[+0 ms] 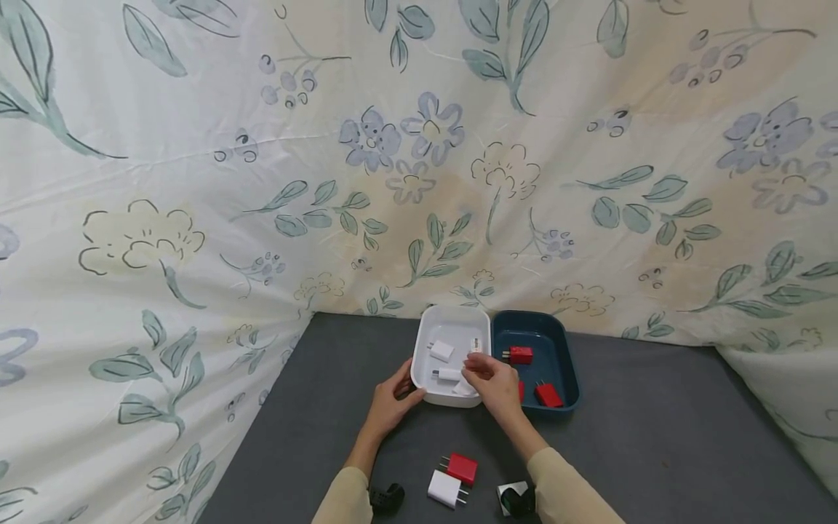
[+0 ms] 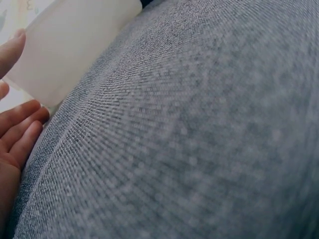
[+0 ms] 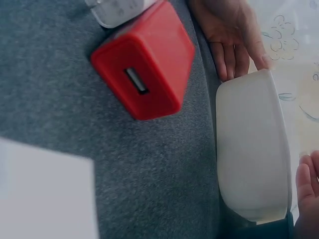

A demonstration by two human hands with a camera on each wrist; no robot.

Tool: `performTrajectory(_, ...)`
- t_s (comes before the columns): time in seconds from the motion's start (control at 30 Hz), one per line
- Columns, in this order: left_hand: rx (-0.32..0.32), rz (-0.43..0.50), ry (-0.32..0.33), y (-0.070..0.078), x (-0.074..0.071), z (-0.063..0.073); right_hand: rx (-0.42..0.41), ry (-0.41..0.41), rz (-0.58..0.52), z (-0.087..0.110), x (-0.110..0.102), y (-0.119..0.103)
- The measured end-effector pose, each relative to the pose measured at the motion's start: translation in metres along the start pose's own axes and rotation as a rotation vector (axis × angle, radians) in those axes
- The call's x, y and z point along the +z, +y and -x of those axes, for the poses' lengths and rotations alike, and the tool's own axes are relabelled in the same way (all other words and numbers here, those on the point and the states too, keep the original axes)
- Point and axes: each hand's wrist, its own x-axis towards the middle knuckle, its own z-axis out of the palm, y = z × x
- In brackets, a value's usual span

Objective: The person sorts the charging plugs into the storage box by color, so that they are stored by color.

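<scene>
Nearest you on the table (image 1: 386,455), a red charger (image 1: 463,469) and a white charger (image 1: 444,488) likely await your next pick-up. Your left hand (image 1: 390,399) rests relaxed against the white tray (image 1: 452,399); whether your right hand (image 1: 495,382), above it, grips anything is unclear. You appear to be sorting by colour: white chargers (image 1: 441,351) inside, red chargers (image 1: 548,395) in the adjoining blue tray (image 1: 533,329).

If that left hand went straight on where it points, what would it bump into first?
Most likely the white tray: the left hand is at its near left corner, apparently touching it, though the exact contact is hard to judge.
</scene>
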Motion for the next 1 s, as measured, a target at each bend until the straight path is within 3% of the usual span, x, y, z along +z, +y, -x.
performTrajectory(0.2,0.011,-0.016,0.007,0.005,-0.001,0.002,-0.012,0.005,-0.023,0.004,-0.003,0.001)
performTrajectory(0.43,0.004,0.030,-0.054,0.036,-0.009,0.004,-0.017,0.011,-0.006,0.011,-0.008,0.005)
performTrajectory(0.53,-0.004,0.018,-0.073,0.041,-0.011,0.004,-0.040,0.007,-0.008,0.015,-0.007,0.005)
performTrajectory(0.73,0.001,0.023,-0.047,0.041,-0.011,0.004,-0.086,-0.030,-0.063,0.023,-0.004,0.003)
performTrajectory(1.0,0.001,0.043,-0.049,0.039,-0.010,0.004,-0.044,-0.066,-0.081,0.033,-0.007,0.002)
